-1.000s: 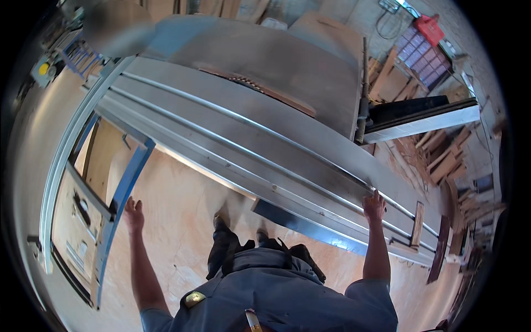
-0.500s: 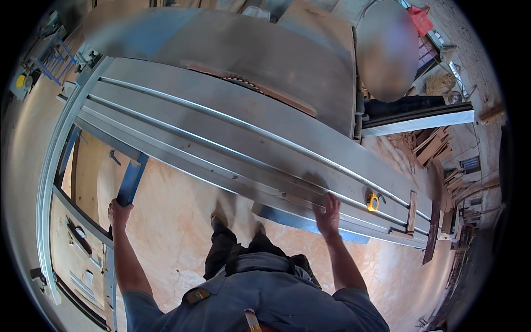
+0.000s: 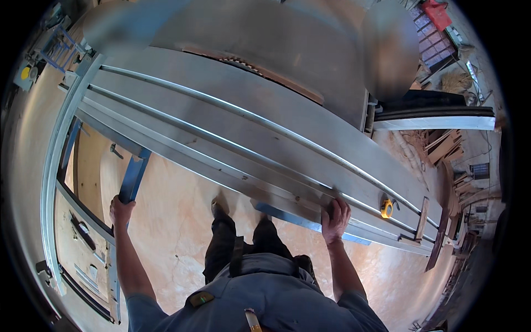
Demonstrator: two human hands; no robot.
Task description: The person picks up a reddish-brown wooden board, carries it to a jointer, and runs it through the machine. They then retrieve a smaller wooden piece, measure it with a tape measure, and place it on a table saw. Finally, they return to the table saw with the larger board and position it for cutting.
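Note:
A long grey sliding saw table [image 3: 260, 130] runs across the view from upper left to lower right. My left hand [image 3: 121, 212] is closed round the blue metal bar [image 3: 134, 177] of the side frame. My right hand [image 3: 335, 220] is at the table's near edge, fingers bent over its ledge and thumb to the left. The undersides of its fingers are hidden. Right of that hand, a yellow tape measure [image 3: 386, 208] lies on the table. Beyond the rails shows a toothed saw blade [image 3: 241, 65] in its slot.
A silver fence rail [image 3: 51, 182] curves along the left side. Wooden strips [image 3: 422, 217] lie at the table's right end. A white-faced beam [image 3: 437, 123] juts out at far right, near scrap wood [image 3: 445, 146]. A blue bar [image 3: 287, 216] sits under the near edge.
My right hand has come down to the table edge, its fingers now bent instead of stretched. My left hand keeps its hold on the blue bar. The view has shifted slightly.

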